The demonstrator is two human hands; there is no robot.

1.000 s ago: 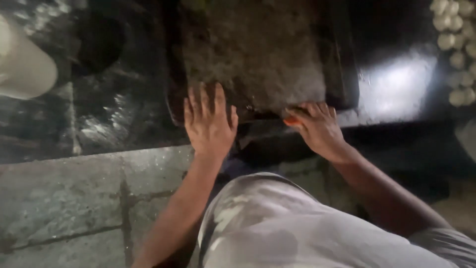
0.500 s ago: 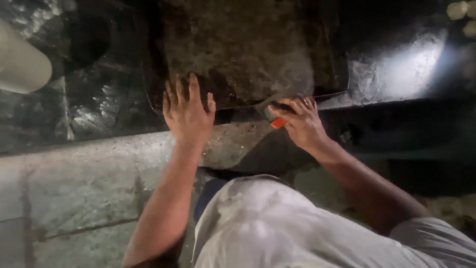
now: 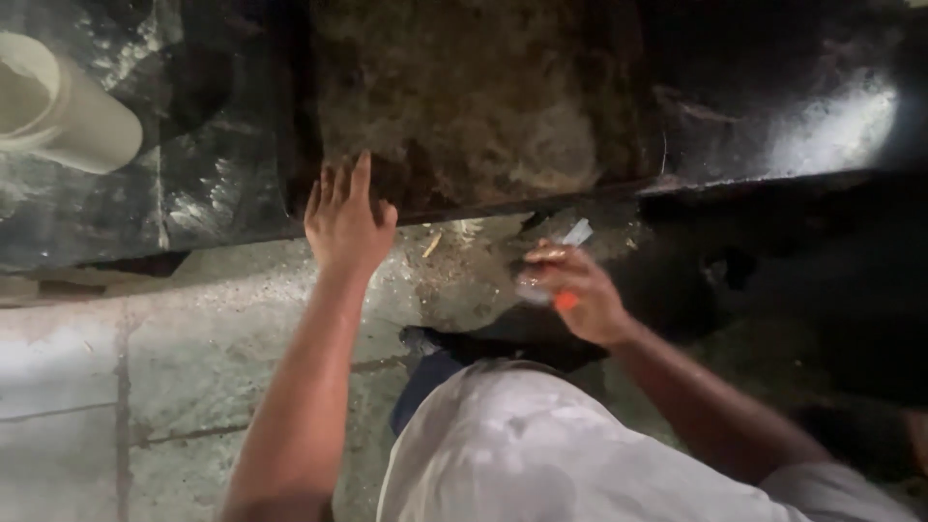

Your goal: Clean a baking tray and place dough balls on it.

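Orange-handled scraper (image 3: 559,280) gripped in right hand (image 3: 580,295), left hand (image 3: 343,220) spread flat on slab edge (image 3: 464,198).

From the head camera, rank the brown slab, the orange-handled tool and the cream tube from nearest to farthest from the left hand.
1. Brown slab: the left hand rests on its near edge.
2. Orange-handled tool: to the right, in the right hand.
3. Cream tube: far upper left.

Right hand (image 3: 572,290) now pulled back off the dark slab (image 3: 464,106), clutching the orange-handled scraper (image 3: 559,275) over the floor. Left hand (image 3: 345,220) slid down to the slab's near edge.
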